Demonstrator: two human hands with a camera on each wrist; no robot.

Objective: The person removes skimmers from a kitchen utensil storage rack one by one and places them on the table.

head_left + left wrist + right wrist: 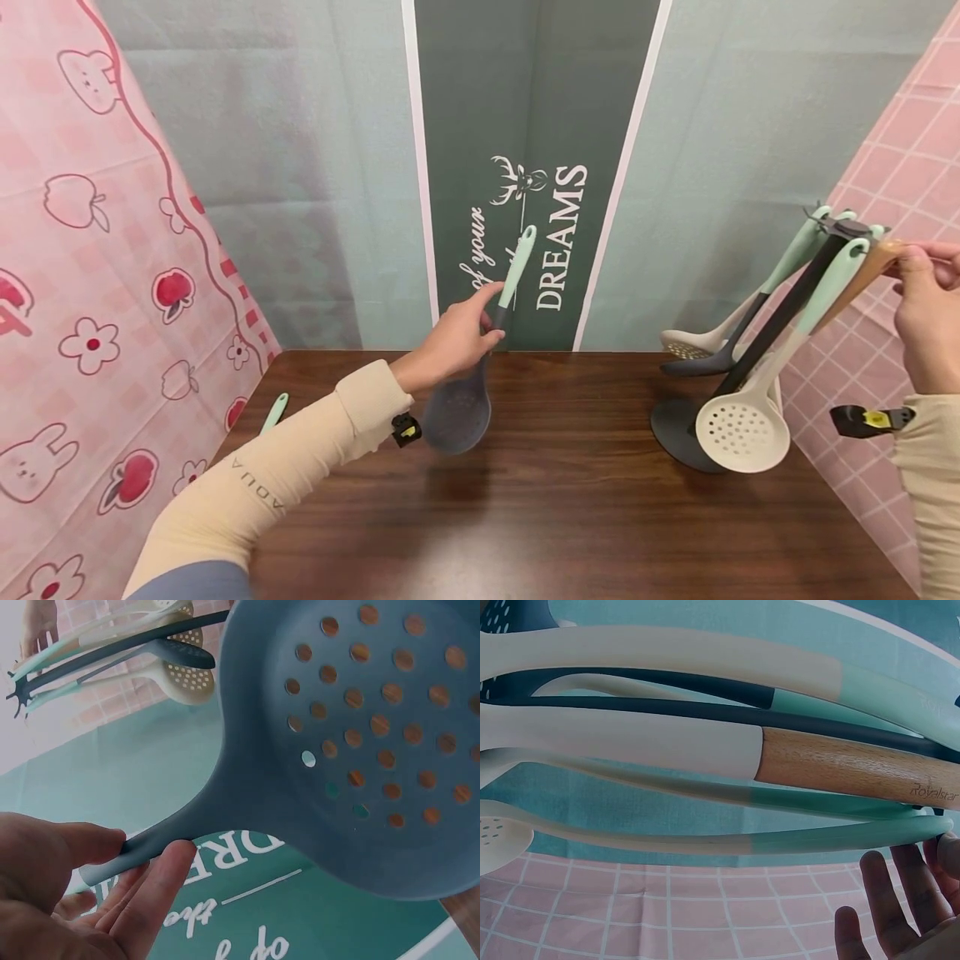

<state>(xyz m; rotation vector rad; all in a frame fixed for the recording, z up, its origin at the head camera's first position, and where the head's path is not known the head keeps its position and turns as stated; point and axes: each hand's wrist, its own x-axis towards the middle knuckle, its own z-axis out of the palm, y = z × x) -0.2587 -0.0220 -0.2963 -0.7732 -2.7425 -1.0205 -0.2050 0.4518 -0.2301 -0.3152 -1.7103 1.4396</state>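
The left hand (455,337) has its thumb and fingers (154,881) curled round the neck of a grey-blue slotted skimmer (459,407), pinching it just where the dark stem meets the mint-green grip. The skimmer hangs head down, its perforated bowl (360,742) just above the dark wooden table (570,508) and not touching it, while the mint handle end points up against the green banner behind. From the utensil stand (678,429), the skimmer is well to the left, over the far middle of the table.

The right hand (928,312) is at the top of that stand, its fingertips (918,252) pinched on the end of a wooden handle (855,766) (printed with a brand name near its end). In the right wrist view the other fingers (900,900) lie loosely spread below the handles, touching none of them as far as can be told.

On the stand hang a cream skimmer (742,427) with a mint handle, its bowl low beside the round base, and further cream and dark utensils behind it. Far left of the stand, at the table's edge beside the pink curtain (90,275), lies another mint handle (274,412).
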